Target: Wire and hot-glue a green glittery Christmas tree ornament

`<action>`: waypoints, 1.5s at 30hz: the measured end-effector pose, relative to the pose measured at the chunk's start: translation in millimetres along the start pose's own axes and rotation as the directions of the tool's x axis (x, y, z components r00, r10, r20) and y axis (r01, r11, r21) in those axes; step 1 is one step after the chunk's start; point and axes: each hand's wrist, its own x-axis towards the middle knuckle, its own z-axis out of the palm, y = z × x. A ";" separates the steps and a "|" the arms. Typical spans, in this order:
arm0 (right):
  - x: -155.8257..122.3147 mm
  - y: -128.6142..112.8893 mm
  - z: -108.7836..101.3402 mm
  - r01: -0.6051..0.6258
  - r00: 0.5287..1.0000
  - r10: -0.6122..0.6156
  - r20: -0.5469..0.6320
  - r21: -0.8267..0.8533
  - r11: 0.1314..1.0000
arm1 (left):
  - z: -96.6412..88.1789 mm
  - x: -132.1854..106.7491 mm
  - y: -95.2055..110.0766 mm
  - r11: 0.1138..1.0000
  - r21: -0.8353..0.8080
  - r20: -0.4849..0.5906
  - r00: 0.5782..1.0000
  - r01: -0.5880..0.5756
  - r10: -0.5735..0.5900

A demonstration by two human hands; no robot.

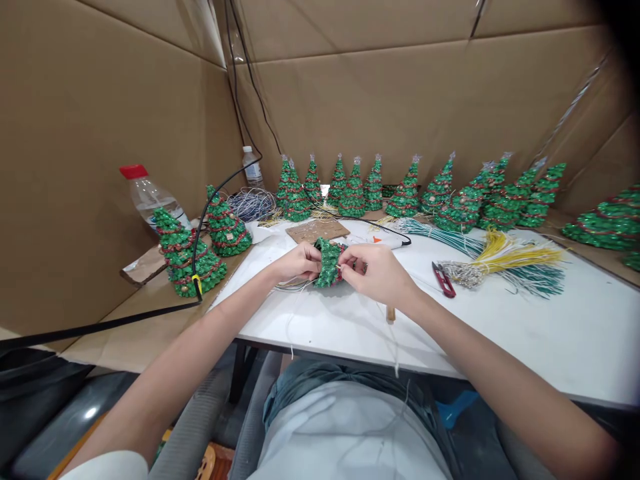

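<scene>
A small green tinsel Christmas tree [329, 263] lies on its side between my hands, just above the white table. My left hand [300, 262] grips its left side, fingers closed. At the tree's right side my right hand [373, 267] pinches something thin and pale, too small to name. Loose pale threads hang below the hands, over the table's front edge. Just behind the tree is a flat brown board [318, 231]. A white tool with an orange mark [367, 241], partly hidden by my right hand, lies beside it. A short wooden handle [391, 314] shows under my right wrist.
Red thread snips [443, 280] and bundles of yellow [523, 252] and green wires [440, 237] lie to the right. Several finished trees [354, 190] line the back. A bottle [155, 200] and a black cable [220, 183] stand at left; cardboard walls [380, 107] enclose the table [550, 340].
</scene>
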 end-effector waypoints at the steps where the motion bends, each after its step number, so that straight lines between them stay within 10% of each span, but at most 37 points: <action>1: 0.1 0.5 -0.3 -0.003 1.000 0.003 -0.002 0.008 1.000 | -0.2 0.7 -2.5 1.000 -0.020 -0.008 1.000 0.002 -0.002; 20: -4.1 -4.7 -0.6 0.053 0.999 -0.050 0.021 -0.160 0.986 | -4.1 0.3 -6.1 0.994 -0.109 0.038 0.999 -0.019 0.023; 34: -4.4 -11.8 -2.1 -0.246 0.969 0.246 0.033 -0.017 0.969 | -3.5 1.4 -8.1 0.995 -0.096 0.005 0.999 -0.032 0.032; 45: -5.0 -16.2 1.9 -0.217 0.976 0.213 -0.049 -0.080 0.973 | -1.9 1.6 -9.3 0.994 -0.107 -0.020 0.999 -0.036 0.034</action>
